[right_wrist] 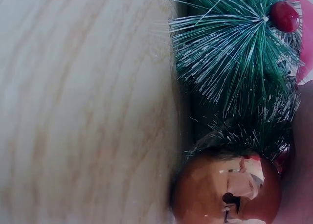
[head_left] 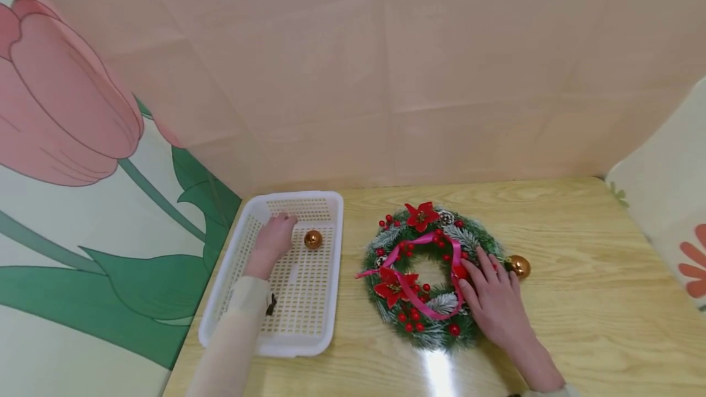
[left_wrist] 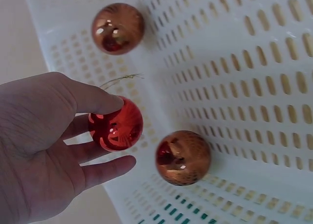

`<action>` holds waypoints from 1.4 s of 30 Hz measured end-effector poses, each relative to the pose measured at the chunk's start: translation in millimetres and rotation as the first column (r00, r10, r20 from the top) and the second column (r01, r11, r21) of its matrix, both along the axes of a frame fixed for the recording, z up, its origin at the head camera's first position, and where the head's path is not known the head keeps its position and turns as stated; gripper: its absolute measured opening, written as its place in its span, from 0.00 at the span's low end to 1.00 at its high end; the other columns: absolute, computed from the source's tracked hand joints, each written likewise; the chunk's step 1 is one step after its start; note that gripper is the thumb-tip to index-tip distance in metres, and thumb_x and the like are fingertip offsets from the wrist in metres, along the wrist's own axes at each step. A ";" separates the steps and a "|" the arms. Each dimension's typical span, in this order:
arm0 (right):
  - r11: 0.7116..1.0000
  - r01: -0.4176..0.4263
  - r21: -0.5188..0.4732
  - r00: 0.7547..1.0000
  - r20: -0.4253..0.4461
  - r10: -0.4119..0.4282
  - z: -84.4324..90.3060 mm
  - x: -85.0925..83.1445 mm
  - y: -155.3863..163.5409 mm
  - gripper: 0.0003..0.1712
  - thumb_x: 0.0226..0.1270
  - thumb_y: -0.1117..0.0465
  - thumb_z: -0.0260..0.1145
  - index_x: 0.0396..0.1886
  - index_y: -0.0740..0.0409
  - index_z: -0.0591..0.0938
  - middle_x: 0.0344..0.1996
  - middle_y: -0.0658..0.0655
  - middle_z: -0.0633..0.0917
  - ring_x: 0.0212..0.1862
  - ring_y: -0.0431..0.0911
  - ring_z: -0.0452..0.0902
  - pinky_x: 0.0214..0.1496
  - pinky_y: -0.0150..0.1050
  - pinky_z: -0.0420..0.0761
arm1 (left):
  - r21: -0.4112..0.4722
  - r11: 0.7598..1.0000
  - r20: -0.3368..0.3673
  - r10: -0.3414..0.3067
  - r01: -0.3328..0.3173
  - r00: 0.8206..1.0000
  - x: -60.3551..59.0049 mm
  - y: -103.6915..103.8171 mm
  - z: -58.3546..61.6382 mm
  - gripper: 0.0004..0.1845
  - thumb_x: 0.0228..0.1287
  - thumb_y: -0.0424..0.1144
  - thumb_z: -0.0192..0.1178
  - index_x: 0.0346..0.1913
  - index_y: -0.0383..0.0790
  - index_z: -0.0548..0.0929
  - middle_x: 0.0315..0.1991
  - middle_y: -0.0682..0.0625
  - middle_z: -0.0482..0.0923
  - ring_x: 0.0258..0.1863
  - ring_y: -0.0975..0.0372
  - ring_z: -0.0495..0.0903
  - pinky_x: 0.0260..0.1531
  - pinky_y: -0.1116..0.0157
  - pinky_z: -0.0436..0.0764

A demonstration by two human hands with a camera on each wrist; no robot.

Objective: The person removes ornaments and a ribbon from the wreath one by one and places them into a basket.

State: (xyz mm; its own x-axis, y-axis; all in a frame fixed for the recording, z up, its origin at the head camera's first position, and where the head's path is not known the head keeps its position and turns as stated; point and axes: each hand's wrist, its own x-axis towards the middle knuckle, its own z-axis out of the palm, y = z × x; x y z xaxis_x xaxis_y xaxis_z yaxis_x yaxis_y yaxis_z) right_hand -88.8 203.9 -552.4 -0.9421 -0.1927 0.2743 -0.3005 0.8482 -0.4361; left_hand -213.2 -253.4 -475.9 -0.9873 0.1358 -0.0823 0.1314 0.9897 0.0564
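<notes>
The left hand (left_wrist: pixel 44 150) is reaching into the white basket (head_left: pixel 325 299), its fingers (left_wrist: pixel 93 100) loosely pinching a red bauble (left_wrist: pixel 116 124) beside two gold baubles (left_wrist: pixel 183 157); the right hand (head_left: pixel 496 299), fingers spread flat, is pressing the wreath (head_left: pixel 425 274) to the worktop (head_left: pixel 579 299), likely steadying it.

I see a shiny red bauble (left_wrist: pixel 116 130) pinched in my left hand (left_wrist: pixel 44 145) inside the white perforated basket (head_left: pixel 325 213), two copper baubles (left_wrist: pixel 183 157) lying loose just beside it. Right of the basket, a green wreath (head_left: pixel 427 274) with red flowers, berries and pink ribbon lies flat under my right hand (head_left: pixel 496 302), a gold bauble (head_left: pixel 519 266) touching its outer edge.
</notes>
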 end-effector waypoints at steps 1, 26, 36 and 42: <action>1.000 0.000 0.002 1.000 -0.001 0.000 0.2 0.0 0.1 0.27 0.83 0.50 0.52 0.71 0.61 0.73 0.78 0.70 0.58 0.72 0.73 0.54 0.63 0.81 0.51 | 0.003 1.000 0.008 0.005 -0.005 1.000 0.2 -0.7 -1.4 0.25 0.60 0.23 0.64 0.62 0.35 0.79 0.58 0.35 0.77 0.56 0.41 0.78 0.52 0.44 0.80; 1.000 0.012 -0.009 1.000 0.002 -0.012 3.5 2.0 -1.2 0.27 0.83 0.50 0.53 0.70 0.62 0.74 0.77 0.70 0.59 0.73 0.73 0.54 0.63 0.81 0.52 | -0.056 0.998 0.095 0.033 -0.028 0.995 -0.9 1.2 -23.3 0.16 0.74 0.30 0.56 0.61 0.39 0.80 0.57 0.38 0.78 0.54 0.44 0.79 0.49 0.41 0.80; 1.000 0.004 -0.013 1.000 0.005 -0.004 2.9 2.0 -1.8 0.27 0.83 0.50 0.53 0.70 0.62 0.74 0.77 0.71 0.60 0.73 0.72 0.54 0.64 0.81 0.52 | -0.022 1.000 0.069 0.024 -0.022 0.997 4.0 -0.1 -24.3 0.15 0.72 0.32 0.60 0.59 0.38 0.81 0.52 0.39 0.80 0.49 0.44 0.81 0.44 0.44 0.82; 1.000 0.008 -0.007 1.000 0.009 -0.008 2.9 2.1 -1.9 0.28 0.82 0.49 0.54 0.70 0.62 0.74 0.77 0.71 0.59 0.73 0.72 0.54 0.63 0.81 0.53 | 0.110 0.994 0.026 0.011 -0.013 1.000 8.8 -11.7 -14.0 0.27 0.63 0.30 0.66 0.66 0.34 0.78 0.61 0.35 0.76 0.58 0.42 0.78 0.54 0.44 0.80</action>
